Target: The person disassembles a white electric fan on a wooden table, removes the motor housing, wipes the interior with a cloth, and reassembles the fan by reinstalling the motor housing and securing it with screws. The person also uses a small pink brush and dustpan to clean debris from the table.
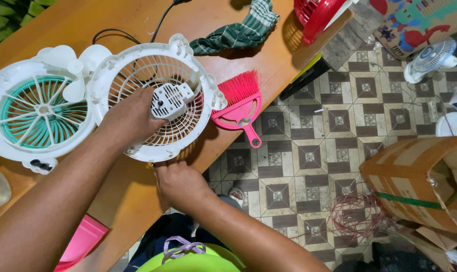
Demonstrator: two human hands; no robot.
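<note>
My left hand [132,118] grips a round white fan grille housing [185,65] with a small white motor block [170,99] at its middle, holding it tilted over the orange wooden table [132,191]. My right hand [180,184] is closed at the grille's lower rim near the table edge, fingers pinched on something too small to make out. To the left lies a second white fan frame with a teal grille [37,113] and white blades [74,65].
A pink hand brush [241,103] lies beside the grille at the table edge. A green striped cloth [241,30], a black cable [163,17] and a red fan [316,15] sit farther back. A cardboard box [420,179], tangled red wire [357,214] and a small fan [432,58] are on the tiled floor.
</note>
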